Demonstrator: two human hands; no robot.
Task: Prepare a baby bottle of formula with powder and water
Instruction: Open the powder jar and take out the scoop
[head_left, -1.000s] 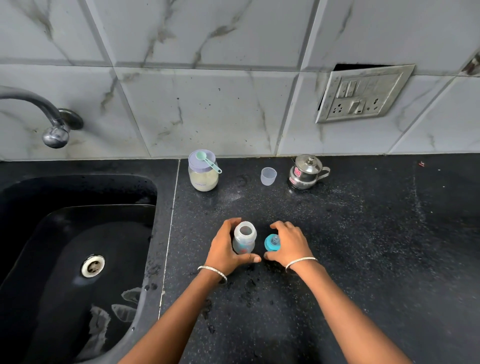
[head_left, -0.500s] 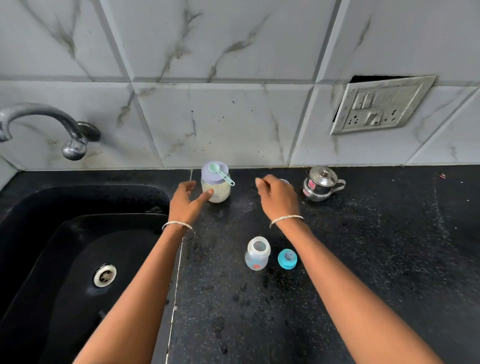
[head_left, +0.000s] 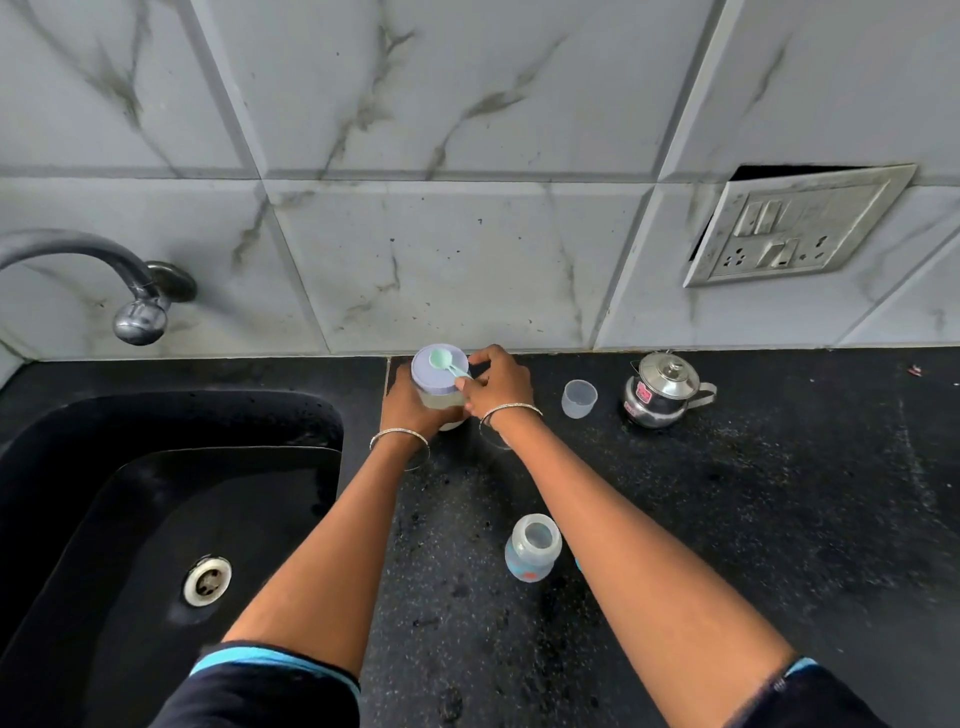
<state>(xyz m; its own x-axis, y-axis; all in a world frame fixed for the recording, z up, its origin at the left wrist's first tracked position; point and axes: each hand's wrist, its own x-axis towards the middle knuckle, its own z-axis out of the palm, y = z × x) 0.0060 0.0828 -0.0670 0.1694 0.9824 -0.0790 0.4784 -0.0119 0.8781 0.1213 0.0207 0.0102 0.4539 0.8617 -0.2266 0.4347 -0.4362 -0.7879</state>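
Observation:
The formula jar (head_left: 440, 397), pale powder under a lilac lid, stands by the back wall. My left hand (head_left: 410, 408) wraps around its body. A mint green scoop (head_left: 445, 361) lies on the lid, and my right hand (head_left: 498, 387) pinches the scoop's handle at the lid's right edge. The open baby bottle (head_left: 531, 553), clear with no cap, stands upright nearer to me, just left of my right forearm. That forearm hides almost all of the bottle's blue cap. A small clear cup (head_left: 578, 399) and a steel kettle (head_left: 662, 389) stand to the right of the jar.
A black sink (head_left: 130, 519) with a metal drain fills the left side, under a steel tap (head_left: 137, 306). The black speckled counter (head_left: 779, 519) stretches to the right. A switch and socket plate (head_left: 789, 228) hangs loose on the marble-tiled wall.
Both hands left the bottle and its blue cap, reached to the back of the counter, and closed on the jar and the scoop. The camera also moved forward and tilted.

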